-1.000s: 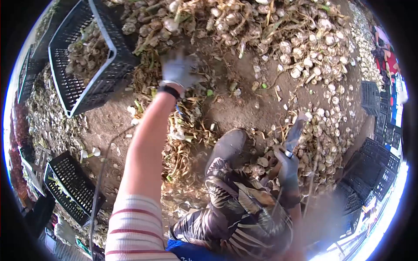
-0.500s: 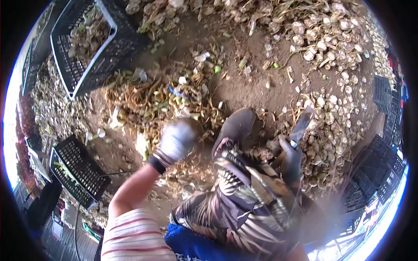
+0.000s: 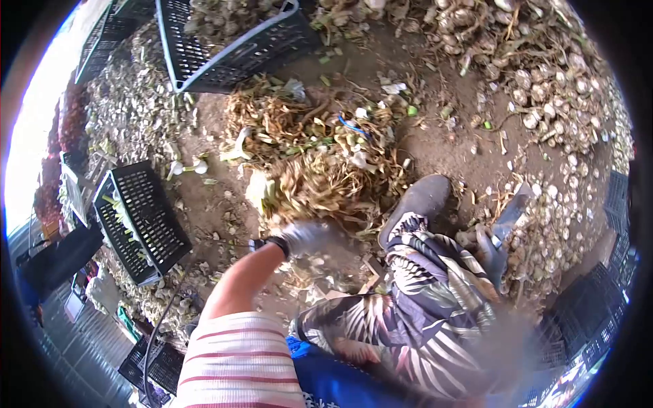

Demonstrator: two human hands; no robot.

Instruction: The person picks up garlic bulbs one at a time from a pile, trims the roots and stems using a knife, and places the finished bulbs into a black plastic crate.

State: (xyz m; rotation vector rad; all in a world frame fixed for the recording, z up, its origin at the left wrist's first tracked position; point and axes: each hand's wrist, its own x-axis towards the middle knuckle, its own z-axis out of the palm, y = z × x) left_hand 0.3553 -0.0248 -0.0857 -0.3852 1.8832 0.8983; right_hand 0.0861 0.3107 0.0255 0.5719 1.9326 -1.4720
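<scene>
My left hand [image 3: 309, 239], in a pale glove with a dark band at the wrist, is over the lower edge of a heap of dry garlic stalks [image 3: 320, 183]. Motion smears its fingers, so whatever they hold cannot be made out. Beside my knee at the right, my gloved right hand [image 3: 491, 253] is wrapped round a tool with a broad flat blade [image 3: 511, 216], which points up and right. Piled garlic bulbs [image 3: 558, 224] lie just right of the blade. My shoe [image 3: 425, 197] is between the stalks and the tool.
A black crate [image 3: 238, 58] holding bulbs stands at the upper left, and another crate [image 3: 143, 221] at the left. More garlic [image 3: 537, 88] covers the ground at the upper right. Stacked black crates [image 3: 592, 299] line the right edge. A dark sleeve [image 3: 61, 258] shows far left.
The view has shifted, so the ground and crates appear further right. My left hand has moved down from the stalks toward my lap. My right hand still grips the bladed tool.
</scene>
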